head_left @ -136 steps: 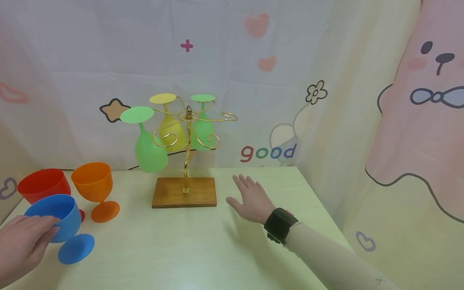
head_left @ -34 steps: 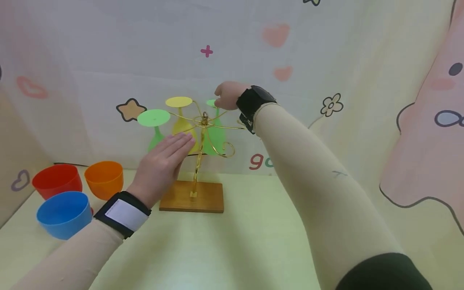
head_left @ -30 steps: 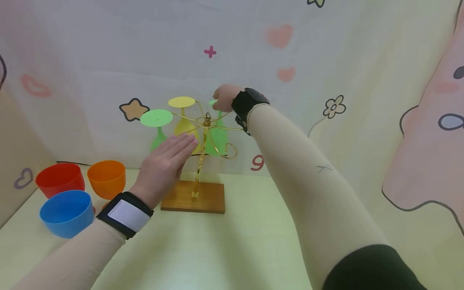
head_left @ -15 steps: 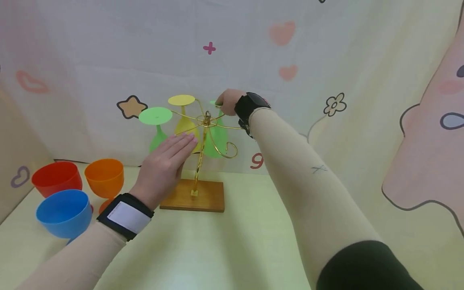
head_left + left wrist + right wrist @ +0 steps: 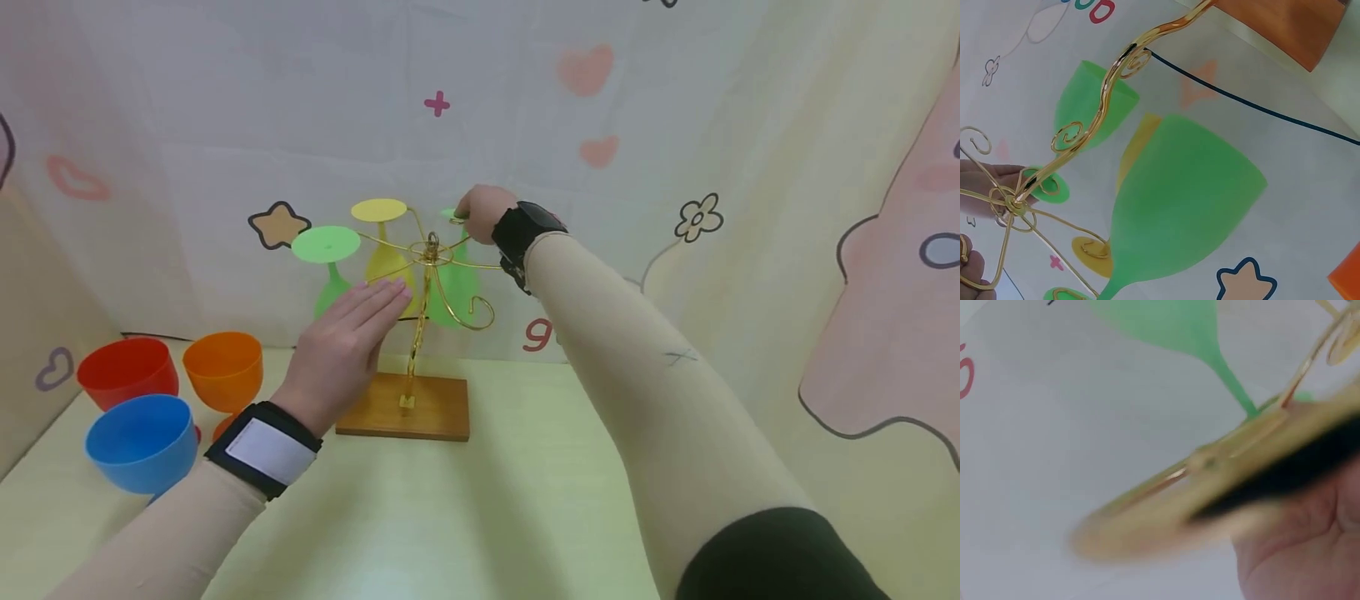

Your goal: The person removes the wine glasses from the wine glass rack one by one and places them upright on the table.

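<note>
A gold wire glass rack [image 5: 417,333] on a wooden base stands at the back of the table. Upside-down goblets hang on it: a near green goblet [image 5: 327,244], a yellow goblet [image 5: 379,210] and a far green goblet [image 5: 459,292]. My right hand [image 5: 486,212] reaches over the rack and pinches the far green goblet's foot, next to a curled hook. My left hand [image 5: 341,350], fingers together, holds the rack's front-left wire; its fingertips [image 5: 974,265] show around the curl in the left wrist view. The thumb is hidden in the head view.
Upright at the left stand a red goblet [image 5: 127,371], an orange goblet [image 5: 223,372] and a blue goblet [image 5: 141,442]. A printed curtain [image 5: 300,108] hangs close behind the rack and along the right side. My left forearm crosses in front of the goblets.
My left hand has left the blue goblet for the rack's wire. The right hand has risen from over the table to the far green goblet, and in the last second has dropped slightly.
</note>
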Motion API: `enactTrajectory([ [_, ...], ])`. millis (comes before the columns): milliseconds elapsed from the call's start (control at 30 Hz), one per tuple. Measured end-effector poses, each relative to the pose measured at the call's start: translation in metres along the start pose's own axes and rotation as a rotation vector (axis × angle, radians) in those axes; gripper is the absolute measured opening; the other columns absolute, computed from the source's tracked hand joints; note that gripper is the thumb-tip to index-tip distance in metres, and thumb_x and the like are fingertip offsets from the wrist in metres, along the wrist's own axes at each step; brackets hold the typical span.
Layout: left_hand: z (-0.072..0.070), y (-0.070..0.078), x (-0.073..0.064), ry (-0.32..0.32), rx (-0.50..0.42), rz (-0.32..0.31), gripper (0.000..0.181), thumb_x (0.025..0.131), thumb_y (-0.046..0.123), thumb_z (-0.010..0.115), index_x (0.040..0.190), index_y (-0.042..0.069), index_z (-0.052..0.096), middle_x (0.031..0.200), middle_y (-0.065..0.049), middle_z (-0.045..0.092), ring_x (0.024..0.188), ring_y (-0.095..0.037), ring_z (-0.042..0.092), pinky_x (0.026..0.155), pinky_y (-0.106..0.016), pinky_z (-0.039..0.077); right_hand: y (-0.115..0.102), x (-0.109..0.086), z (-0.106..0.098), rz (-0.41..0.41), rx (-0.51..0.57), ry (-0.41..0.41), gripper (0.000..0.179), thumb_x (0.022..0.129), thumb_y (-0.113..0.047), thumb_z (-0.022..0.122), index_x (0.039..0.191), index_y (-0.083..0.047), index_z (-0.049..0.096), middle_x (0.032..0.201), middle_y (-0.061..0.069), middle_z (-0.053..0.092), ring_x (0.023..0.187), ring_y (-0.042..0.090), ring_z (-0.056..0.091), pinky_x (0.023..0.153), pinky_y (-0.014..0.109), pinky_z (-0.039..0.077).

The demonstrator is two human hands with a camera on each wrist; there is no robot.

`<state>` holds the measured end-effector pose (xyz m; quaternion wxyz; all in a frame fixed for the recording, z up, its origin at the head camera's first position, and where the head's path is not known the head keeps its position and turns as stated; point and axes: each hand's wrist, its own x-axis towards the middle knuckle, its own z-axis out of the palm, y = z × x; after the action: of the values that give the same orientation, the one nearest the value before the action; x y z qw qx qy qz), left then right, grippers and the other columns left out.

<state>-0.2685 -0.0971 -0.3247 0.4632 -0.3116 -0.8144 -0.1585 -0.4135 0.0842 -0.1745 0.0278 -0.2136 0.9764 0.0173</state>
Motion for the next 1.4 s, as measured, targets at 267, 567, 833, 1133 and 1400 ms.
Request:
enactTrajectory([
  [267, 0.0, -0.004, 0.002, 0.002, -0.004, -0.005, 0.05, 0.081, -0.006, 0.068, 0.13, 0.003, 0.059, 0.128, -0.014, 0.063, 0.123, -0.024, 0.05, 0.104, -0.046, 0.045, 0.009, 0.003, 0.007, 0.032, 0.018, 0.073, 0.042, 0.097, 0.004, 0.037, 0.134, -0.007, 0.056, 0.137, 0.014, 0.056, 0.124, 0.027, 0.047, 0.104, 0.038, 0.044],
  [567, 0.004, -0.005, 0.003, -0.002, -0.004, 0.002, 0.047, 0.082, -0.006, 0.067, 0.128, 0.002, 0.06, 0.129, -0.014, 0.063, 0.123, -0.023, 0.05, 0.105, -0.045, 0.044, 0.024, 0.009, 0.017, -0.013, 0.005, 0.148, 0.037, 0.097, 0.003, 0.041, 0.126, -0.006, 0.063, 0.124, 0.015, 0.064, 0.11, 0.027, 0.056, 0.096, 0.039, 0.049],
  [833, 0.003, -0.008, 0.002, -0.007, 0.008, 0.001, 0.047, 0.083, -0.006, 0.066, 0.128, 0.002, 0.06, 0.128, -0.014, 0.063, 0.123, -0.024, 0.05, 0.105, -0.045, 0.044, 0.024, 0.008, 0.019, -0.075, 0.03, 0.163, 0.04, 0.096, 0.005, 0.041, 0.127, -0.008, 0.062, 0.128, 0.014, 0.062, 0.116, 0.027, 0.054, 0.1, 0.038, 0.047],
  [1133, 0.003, -0.009, 0.001, -0.014, 0.019, 0.0, 0.048, 0.083, -0.004, 0.067, 0.13, 0.003, 0.059, 0.129, -0.013, 0.063, 0.124, -0.023, 0.049, 0.105, -0.045, 0.044, 0.018, 0.003, 0.016, -0.102, 0.01, 0.18, 0.038, 0.091, 0.009, 0.046, 0.119, -0.006, 0.067, 0.12, 0.014, 0.067, 0.108, 0.025, 0.058, 0.097, 0.039, 0.049],
  [1400, 0.001, -0.009, 0.001, -0.023, 0.029, 0.002, 0.048, 0.084, -0.003, 0.067, 0.131, 0.003, 0.058, 0.13, -0.013, 0.062, 0.124, -0.023, 0.049, 0.105, -0.045, 0.043, 0.023, 0.005, 0.018, -0.12, 0.026, 0.19, 0.042, 0.089, 0.01, 0.046, 0.123, -0.006, 0.065, 0.123, 0.015, 0.065, 0.113, 0.027, 0.056, 0.1, 0.039, 0.048],
])
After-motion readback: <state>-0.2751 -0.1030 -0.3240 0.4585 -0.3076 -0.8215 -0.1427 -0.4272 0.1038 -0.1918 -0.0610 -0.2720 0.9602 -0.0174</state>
